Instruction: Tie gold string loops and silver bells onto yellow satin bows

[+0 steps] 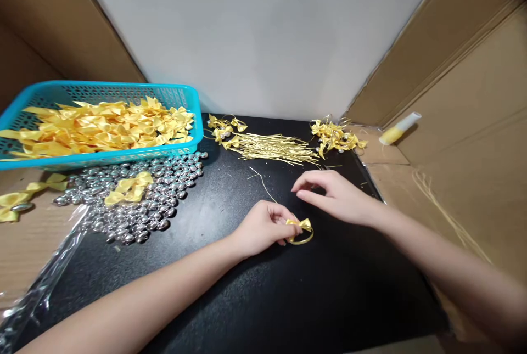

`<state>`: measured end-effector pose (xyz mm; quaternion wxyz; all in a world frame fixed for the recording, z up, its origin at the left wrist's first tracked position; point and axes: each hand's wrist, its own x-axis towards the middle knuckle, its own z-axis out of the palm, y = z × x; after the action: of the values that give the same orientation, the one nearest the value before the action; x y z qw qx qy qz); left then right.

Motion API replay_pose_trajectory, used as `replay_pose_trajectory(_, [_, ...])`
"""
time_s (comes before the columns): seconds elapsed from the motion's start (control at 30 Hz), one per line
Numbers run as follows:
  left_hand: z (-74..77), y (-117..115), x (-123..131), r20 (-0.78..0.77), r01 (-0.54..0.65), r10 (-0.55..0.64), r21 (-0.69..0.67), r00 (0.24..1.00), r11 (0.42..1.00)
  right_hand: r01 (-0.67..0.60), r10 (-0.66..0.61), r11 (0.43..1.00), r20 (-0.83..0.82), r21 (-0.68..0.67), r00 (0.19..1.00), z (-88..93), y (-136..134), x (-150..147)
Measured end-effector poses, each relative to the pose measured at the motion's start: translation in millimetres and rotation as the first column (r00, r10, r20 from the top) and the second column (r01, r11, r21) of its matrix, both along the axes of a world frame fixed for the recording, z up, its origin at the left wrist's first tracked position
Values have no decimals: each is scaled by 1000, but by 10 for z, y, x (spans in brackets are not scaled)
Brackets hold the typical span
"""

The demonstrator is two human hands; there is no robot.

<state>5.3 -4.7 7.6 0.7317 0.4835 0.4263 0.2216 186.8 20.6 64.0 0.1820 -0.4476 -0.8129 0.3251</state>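
Thumb and fingers of my left hand (pixel 263 228) pinch a yellow ribbon bow (pixel 304 224) low over the black table. A gold loop (pixel 303 242) hangs below the bow, and part of the bow is hidden behind my fingers. Just beyond that hand, a thin gold cord (pixel 263 183) runs along the table towards my fingers. My right hand (pixel 331 195) hovers to the right of the bow and a little farther off. Its thumb and fingers are curved and apart, with nothing seen between them. A bundle of gold cords (pixel 275 148) lies beyond both hands.
A blue basket (pixel 193 102) of yellow bows stands at the left. Silver beads (pixel 135 222) spread in front of it, with bows (pixel 129 188) on top. Bow clusters (pixel 224 129) lie at the back; another pile (pixel 335 135) sits right, near a tube (pixel 399 129). Cardboard walls (pixel 461 96) flank the table.
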Motion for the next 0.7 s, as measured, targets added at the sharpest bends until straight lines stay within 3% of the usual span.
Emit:
replay_pose_trajectory(0.07, [10, 12, 9, 37, -31, 32, -32, 999, 999, 187, -167, 968, -125, 166, 978, -72, -207, 71])
replay_pose_trajectory(0.13, [17, 21, 17, 68, -71, 74, -55, 995, 996, 324, -272, 914, -225, 245, 936, -197, -412, 114])
replay_pose_trajectory(0.33, [-20, 7, 14, 113, -152, 155, -37, 981, 988, 436, -339, 864, -349, 252, 874, -477, -685, -48])
replay_pose_trajectory(0.5, [-89, -36, 13, 97, -173, 169, 28, 981, 985, 478, -378, 851, -377, 218, 846, -517, -674, -132])
replay_pose_trajectory(0.7, [-107, -57, 9, 96, -163, 158, 42, 983, 986, 493, -429, 868, -406, 64, 807, -540, -697, -127])
